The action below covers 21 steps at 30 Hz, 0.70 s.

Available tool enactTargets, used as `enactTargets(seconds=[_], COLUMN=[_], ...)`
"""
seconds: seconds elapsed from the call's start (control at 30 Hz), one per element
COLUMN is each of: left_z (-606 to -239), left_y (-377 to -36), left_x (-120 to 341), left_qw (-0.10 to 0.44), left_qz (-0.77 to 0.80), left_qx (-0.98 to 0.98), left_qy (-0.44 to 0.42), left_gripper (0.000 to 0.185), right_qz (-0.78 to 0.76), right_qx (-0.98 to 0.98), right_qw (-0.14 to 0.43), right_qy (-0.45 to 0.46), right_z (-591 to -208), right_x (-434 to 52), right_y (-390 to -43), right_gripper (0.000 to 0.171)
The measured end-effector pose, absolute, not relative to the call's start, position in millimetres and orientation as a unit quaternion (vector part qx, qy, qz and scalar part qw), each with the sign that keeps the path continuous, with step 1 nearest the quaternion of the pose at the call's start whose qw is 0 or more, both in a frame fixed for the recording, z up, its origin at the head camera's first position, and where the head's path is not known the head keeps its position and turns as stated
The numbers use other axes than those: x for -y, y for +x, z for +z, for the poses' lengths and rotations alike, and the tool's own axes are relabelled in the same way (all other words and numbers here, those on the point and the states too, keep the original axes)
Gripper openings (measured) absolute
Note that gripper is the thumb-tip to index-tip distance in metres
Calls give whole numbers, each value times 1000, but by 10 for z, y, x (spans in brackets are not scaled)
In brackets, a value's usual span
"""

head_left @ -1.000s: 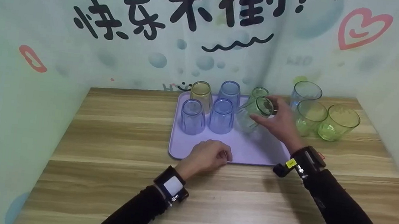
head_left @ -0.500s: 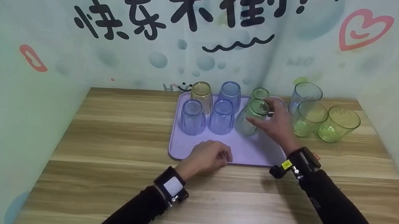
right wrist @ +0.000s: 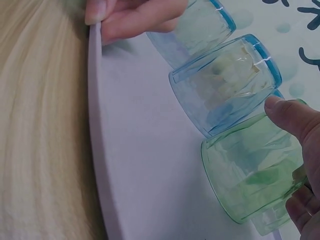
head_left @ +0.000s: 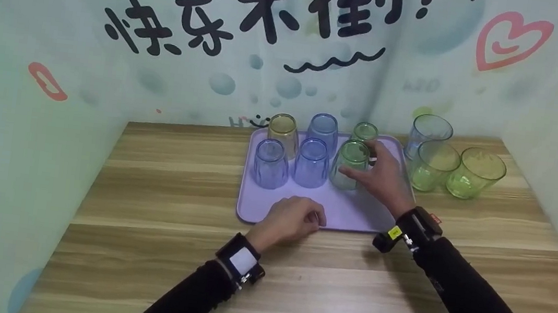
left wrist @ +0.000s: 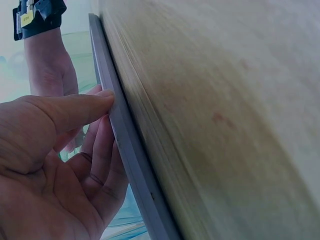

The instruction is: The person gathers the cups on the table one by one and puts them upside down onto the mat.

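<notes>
Ahead, black lettering "快乐不倒" (head_left: 268, 23), right hand (head_left: 381, 176) gripping green glass (right wrist: 245, 170), left hand (head_left: 290, 218) pinching purple tray (head_left: 356, 215)

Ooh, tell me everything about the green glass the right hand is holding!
The green glass is see-through, like glass or clear plastic, with faceted sides. It is upside down: narrow base up, wide rim down, seemingly resting on the purple tray. The right hand grips it near the top with thumb and fingers. A blue glass stands beside it, another green one behind.
</notes>
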<state>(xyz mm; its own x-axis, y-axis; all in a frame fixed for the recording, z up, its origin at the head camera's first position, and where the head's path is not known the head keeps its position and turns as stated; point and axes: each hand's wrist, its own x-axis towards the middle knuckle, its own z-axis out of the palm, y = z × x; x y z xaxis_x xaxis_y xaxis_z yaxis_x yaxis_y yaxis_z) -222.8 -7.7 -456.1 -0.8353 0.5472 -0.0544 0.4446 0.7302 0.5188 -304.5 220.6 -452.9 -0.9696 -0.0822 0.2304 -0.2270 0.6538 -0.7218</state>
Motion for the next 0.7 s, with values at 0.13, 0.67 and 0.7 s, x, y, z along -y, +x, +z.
enactTargets(seconds=[0.13, 0.67, 0.7], left_z=[-4567, -4570, -4572], left_y=[-2226, -2226, -2226], left_x=[83, 78, 77], left_qw=[101, 97, 98], left_qz=[254, 256, 256], left_qx=[-923, -922, -922], left_qy=[270, 275, 273], left_gripper=[15, 15, 15], right_qz=[411, 462, 460], right_qx=[903, 868, 869], right_qw=[88, 117, 115], right_qy=[87, 140, 137], right_z=[-4531, -4509, -4499], right_x=[-2204, -2456, -2484], right_y=[-3040, -2951, -2942], right_gripper=[92, 93, 94])
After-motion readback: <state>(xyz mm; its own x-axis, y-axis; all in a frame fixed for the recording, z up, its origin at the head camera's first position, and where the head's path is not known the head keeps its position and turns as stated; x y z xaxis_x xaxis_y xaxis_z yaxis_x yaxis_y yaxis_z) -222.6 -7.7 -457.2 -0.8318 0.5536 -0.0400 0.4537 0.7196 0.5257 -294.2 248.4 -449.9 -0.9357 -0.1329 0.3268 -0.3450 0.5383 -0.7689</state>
